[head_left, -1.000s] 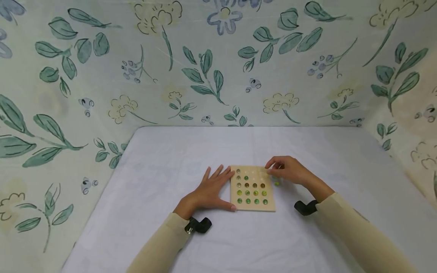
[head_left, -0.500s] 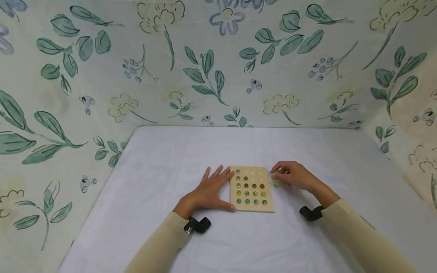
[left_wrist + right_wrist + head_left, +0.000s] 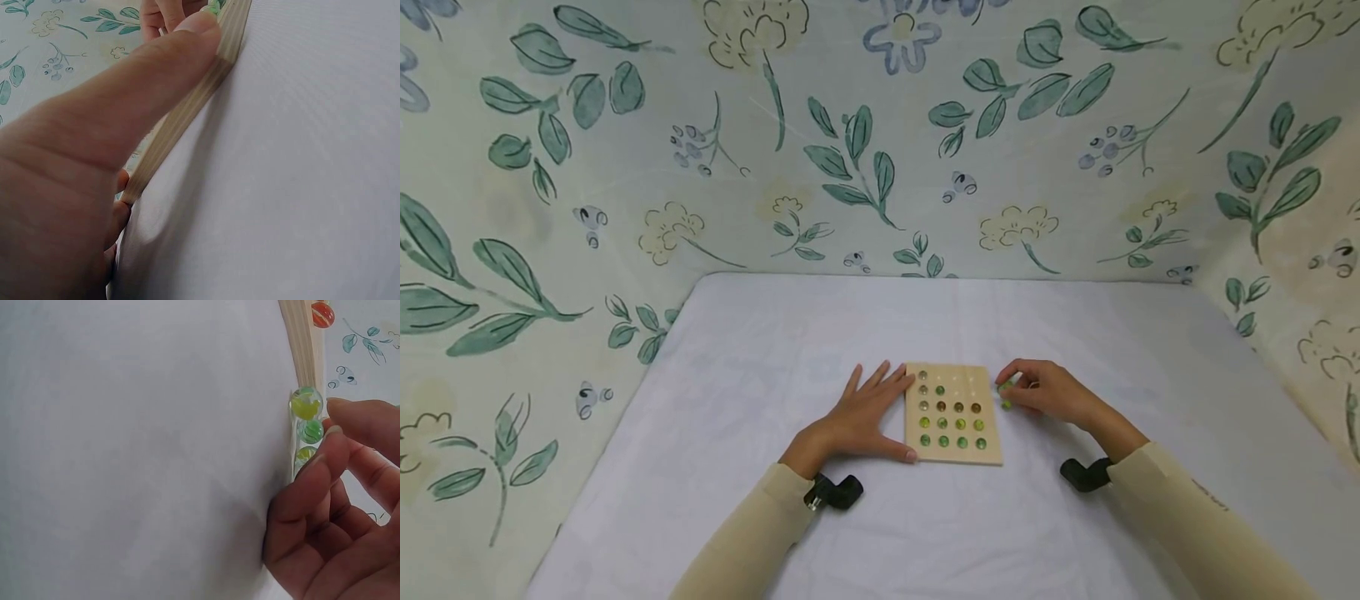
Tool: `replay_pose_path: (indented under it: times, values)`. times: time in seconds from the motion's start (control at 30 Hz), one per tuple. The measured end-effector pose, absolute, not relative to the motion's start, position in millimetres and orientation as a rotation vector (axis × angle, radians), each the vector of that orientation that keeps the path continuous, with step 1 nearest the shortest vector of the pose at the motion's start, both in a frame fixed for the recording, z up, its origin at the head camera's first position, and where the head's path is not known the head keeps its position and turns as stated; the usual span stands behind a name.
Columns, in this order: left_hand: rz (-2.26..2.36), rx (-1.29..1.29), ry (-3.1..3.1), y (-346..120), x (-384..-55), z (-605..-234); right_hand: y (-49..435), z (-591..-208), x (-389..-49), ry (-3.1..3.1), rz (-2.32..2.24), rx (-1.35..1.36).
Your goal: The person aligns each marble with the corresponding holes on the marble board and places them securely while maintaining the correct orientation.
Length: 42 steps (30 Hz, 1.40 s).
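A pale wooden board holds rows of glass marbles; the lower rows are green and yellow-green, with several amber ones above. Bare shallow hollows show at its upper right. My left hand lies with fingers spread along the board's left side, fingertips and thumb at its edge. Just past the opposite edge, my right hand has its fingers bent at loose marbles. In the right wrist view, a yellow-swirled marble lies near the thumb. A green marble is by the fingertips; whether they pinch it is unclear.
White cloth covers the table around the board. A flowered fabric wall rises behind and at both sides. Another yellow-swirled marble shows beyond the right fingers. Black wrist cameras sit near the beige sleeves.
My right hand has moved right from above the board's upper right corner to the loose marbles beside it, with its fingers now lower. The left hand stays at the board's edge.
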<state>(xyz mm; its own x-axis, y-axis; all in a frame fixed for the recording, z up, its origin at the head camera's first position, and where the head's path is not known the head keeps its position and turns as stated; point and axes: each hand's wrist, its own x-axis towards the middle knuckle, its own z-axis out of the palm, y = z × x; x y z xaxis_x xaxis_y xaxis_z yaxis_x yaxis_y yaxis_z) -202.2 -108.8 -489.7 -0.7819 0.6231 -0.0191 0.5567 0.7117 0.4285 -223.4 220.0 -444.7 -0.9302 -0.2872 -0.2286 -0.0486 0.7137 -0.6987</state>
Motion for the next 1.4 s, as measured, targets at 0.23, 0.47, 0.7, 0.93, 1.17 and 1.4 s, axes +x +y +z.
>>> replay_pose_path:
  times: [0.23,0.47,0.7,0.93,1.17,1.4]
  values:
    - [0.632,0.971,2.751,-110.3,-201.7,-484.8,218.3,-446.1,-225.3,2.637,-1.006,-0.235]
    - [0.618,0.965,2.744,-109.8,-202.8,-481.9,217.0,-447.0,-226.9,2.679,-0.953,-0.221]
    - [0.625,0.969,2.746,-109.5,-204.2,-484.3,216.0,-446.5,-227.0,2.699,-0.927,-0.225]
    - [0.622,0.968,2.756,-109.8,-203.7,-484.8,213.2,-443.9,-226.2,2.701,-0.909,-0.252]
    - [0.632,0.962,2.738,-109.7,-202.4,-483.2,212.4,-442.9,-224.5,2.697,-0.898,-0.232]
    - [0.634,0.965,2.737,-109.3,-201.5,-484.5,213.0,-443.9,-223.1,2.695,-0.904,-0.232]
